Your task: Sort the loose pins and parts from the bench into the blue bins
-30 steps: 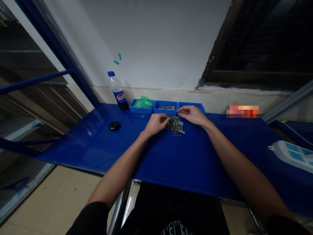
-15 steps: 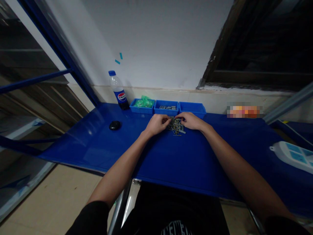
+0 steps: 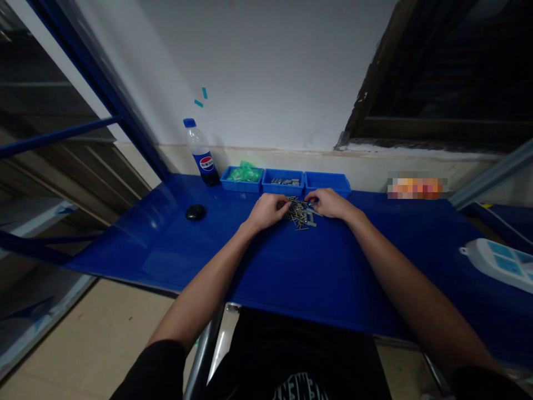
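Observation:
A loose heap of thin screws [image 3: 297,215] lies on the blue table [image 3: 266,266] between my hands. My left hand [image 3: 268,210] rests at the heap's left edge, thumb and fingers curled together; what is in them is too small to make out. At the right edge is my right hand [image 3: 330,203], its fingertips pinched close to small grey metal pieces [image 3: 311,216]. Whatever that pinch holds cannot be named. Just behind the heap stands a blue bin [image 3: 283,189] containing similar grey pieces.
A second blue bin [image 3: 240,188] holds green plastic bags [image 3: 246,173]; a third bin [image 3: 328,183] is on the right. Toward the left are a Pepsi bottle [image 3: 206,163] and a black mouse-like object [image 3: 195,212]. A white case [image 3: 495,261] lies far right.
My right hand has shifted slightly right, away from the middle of the heap, uncovering more of the grey pieces. My left hand has stayed nearly in place.

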Tool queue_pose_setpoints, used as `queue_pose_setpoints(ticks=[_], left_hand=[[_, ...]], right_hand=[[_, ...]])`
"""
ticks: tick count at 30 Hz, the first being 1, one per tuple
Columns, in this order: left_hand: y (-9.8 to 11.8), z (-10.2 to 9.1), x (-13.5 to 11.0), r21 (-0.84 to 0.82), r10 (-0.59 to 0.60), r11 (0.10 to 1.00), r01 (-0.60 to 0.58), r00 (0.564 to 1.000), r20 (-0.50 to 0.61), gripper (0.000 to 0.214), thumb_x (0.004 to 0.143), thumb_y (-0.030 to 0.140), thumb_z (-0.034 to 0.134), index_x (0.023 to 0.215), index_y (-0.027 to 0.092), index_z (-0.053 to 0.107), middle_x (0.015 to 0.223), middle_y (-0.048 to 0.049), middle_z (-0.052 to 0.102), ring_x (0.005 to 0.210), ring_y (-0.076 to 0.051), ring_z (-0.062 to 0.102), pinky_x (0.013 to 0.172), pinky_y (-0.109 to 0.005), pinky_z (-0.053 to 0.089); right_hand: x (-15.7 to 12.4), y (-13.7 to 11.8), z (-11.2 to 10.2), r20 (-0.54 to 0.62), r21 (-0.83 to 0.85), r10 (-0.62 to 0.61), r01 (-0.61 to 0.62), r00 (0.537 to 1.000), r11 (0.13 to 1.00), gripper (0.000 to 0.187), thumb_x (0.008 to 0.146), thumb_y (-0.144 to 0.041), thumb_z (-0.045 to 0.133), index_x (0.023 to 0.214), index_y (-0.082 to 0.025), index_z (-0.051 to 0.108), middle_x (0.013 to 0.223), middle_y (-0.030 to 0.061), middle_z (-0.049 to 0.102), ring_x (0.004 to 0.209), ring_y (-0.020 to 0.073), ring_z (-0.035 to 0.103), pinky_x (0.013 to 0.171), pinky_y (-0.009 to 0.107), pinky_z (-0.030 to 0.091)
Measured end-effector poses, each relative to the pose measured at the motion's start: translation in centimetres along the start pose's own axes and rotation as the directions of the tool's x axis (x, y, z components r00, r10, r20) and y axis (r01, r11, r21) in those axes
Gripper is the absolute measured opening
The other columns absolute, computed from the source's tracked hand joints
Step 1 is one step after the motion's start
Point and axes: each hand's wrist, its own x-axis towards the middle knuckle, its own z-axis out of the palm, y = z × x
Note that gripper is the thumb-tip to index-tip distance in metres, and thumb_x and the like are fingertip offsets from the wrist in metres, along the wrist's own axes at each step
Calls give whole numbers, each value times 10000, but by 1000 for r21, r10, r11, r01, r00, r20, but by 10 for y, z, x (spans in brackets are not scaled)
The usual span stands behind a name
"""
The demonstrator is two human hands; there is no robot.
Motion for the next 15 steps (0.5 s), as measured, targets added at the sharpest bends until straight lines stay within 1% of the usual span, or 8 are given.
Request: queue_pose_setpoints(ticks=[2,4,6,8,10,12,13,15], left_hand=[[0,1,0,-7,-1,1000,1,1000,5,264,998,312,582,925,155,781,819,-62,770,690,-159,659,649,-259,449],[0,1,0,-11,-4,1000,4,1000,3,262,998,313,583,935,155,782,830,-63,771,696,-159,660,652,-259,452],[1,0,1,-6,-7,1000,7,1000,-2,258,996,311,584,938,157,783,834,-61,770,696,-157,659,646,-257,447],[1,-1,1,3,-7,1000,7,1000,-5,255,995,305,582,936,160,783,824,-58,767,690,-155,656,639,-256,440],[1,-1,1,7,-4,1000,4,1000,-5,251,993,299,581,933,162,783,814,-55,763,684,-154,653,637,-257,437],[1,-1,1,5,-6,1000,6,1000,-3,254,994,300,579,925,162,781,808,-56,761,681,-154,650,640,-257,438],[1,-1,0,3,-9,1000,9,1000,-2,257,994,304,579,923,160,780,806,-57,759,678,-153,647,641,-257,439],[0,0,0,-3,-16,1000,16,1000,1,262,995,312,578,921,158,777,799,-58,755,668,-151,639,637,-254,437]], right_hand=[[1,3,4,-20,-31,-14,13,1000,999,457,795,-116,603,1208,-172,791,1037,112,793,900,260,728,777,341,515],[2,3,6,-5,-32,-31,31,999,999,418,824,-152,608,1198,-176,794,970,102,788,862,253,724,747,340,506],[2,2,5,16,-8,-43,44,999,999,394,833,-161,611,1178,-162,801,915,100,783,817,244,720,726,336,505],[1,-1,1,9,39,-37,37,999,999,363,824,-148,615,1128,-139,814,876,103,781,790,237,720,727,334,515],[0,-5,-5,-21,117,-23,25,1000,993,294,818,-161,641,1045,-137,827,836,100,778,773,234,725,735,336,529],[-2,-10,-11,-51,236,-3,15,999,972,206,829,-233,690,963,-154,825,785,92,769,738,233,726,719,346,539],[-3,-13,-14,-58,313,12,7,998,950,193,836,-291,717,939,-164,818,759,87,759,709,231,722,694,352,540],[-6,-19,-20,-53,488,39,-9,998,873,243,839,-403,752,929,-183,799,729,78,741,661,221,708,646,358,540]])
